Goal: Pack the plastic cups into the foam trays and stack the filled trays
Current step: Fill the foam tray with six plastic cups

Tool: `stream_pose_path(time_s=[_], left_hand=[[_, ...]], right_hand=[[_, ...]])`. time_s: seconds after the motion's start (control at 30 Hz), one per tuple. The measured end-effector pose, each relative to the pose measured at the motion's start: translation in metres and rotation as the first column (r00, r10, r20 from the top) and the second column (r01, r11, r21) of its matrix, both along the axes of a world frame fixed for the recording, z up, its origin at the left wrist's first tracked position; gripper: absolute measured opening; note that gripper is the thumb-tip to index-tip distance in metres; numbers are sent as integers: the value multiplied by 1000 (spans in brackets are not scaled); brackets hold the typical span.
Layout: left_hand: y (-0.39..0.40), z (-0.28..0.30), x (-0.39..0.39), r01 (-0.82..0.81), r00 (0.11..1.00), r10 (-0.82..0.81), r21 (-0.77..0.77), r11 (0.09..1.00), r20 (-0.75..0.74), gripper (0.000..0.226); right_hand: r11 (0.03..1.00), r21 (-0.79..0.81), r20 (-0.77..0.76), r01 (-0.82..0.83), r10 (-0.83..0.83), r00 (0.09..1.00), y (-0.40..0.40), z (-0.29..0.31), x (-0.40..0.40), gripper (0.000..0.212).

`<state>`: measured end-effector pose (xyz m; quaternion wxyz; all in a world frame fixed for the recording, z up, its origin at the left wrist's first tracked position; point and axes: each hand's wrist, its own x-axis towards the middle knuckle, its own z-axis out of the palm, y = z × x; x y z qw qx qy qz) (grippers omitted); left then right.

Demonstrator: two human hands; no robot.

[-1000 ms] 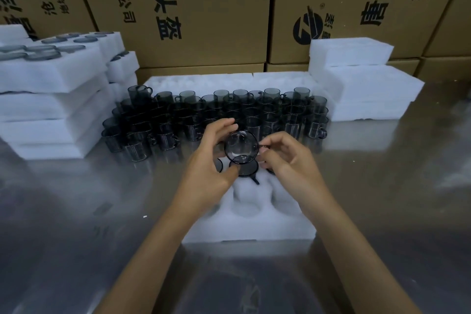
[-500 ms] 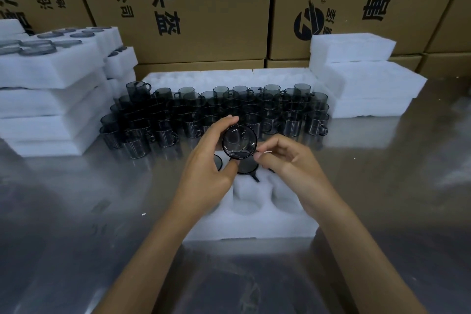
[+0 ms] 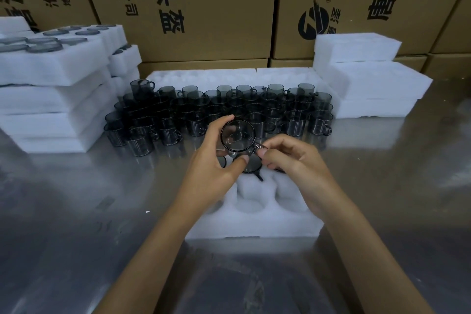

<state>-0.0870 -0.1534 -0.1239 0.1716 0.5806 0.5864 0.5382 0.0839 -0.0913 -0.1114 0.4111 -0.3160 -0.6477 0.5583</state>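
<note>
Hands [image 3: 214,160] [image 3: 293,160] grip a cup [image 3: 238,136] over the tray's [image 3: 254,227] far edge. Best lowered upright, handle turned into its slot.

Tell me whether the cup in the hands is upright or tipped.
Tipped. The cup shows its round mouth to the camera, held by the left hand and right hand above the foam tray.

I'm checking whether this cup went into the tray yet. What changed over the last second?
Little. The held cup has lifted slightly off the cup already in the foam tray, and is not seated. The left hand still grips its body; the right hand still pinches at its handle side. The loose cups and stacked filled trays stayed put.
</note>
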Motion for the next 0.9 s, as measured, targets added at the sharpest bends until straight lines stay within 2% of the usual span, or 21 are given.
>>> stream_pose_path(time_s=[0.17, 0.27, 0.43, 0.5, 0.73, 0.9], left_hand=[[0, 0, 1, 23, 998, -20, -44, 999, 65, 68], [-2, 4, 2, -19, 993, 27, -68, 997, 117, 64], [-5, 11, 4, -24, 977, 34, -48, 999, 213, 27], [-5, 12, 3, -34, 972, 44, -49, 998, 229, 23], [-12, 22, -11, 6, 981, 12, -90, 996, 194, 18], [-23, 36, -32, 100, 976, -64, -167, 981, 209, 33]], right_hand=[[999, -38, -48, 24, -26, 998, -1, 1, 1, 2], [995, -80, -56, 51, -56, 997, 0, 2, 1, 10], [986, -151, -91, 75, -89, 992, 0, 4, -1, 19], [984, -157, -93, 81, -97, 991, 1, 4, -2, 21], [997, -60, -2, -38, 38, 999, -2, 5, 2, 19], [996, 7, 65, -89, 89, 994, -10, 5, -4, 11]])
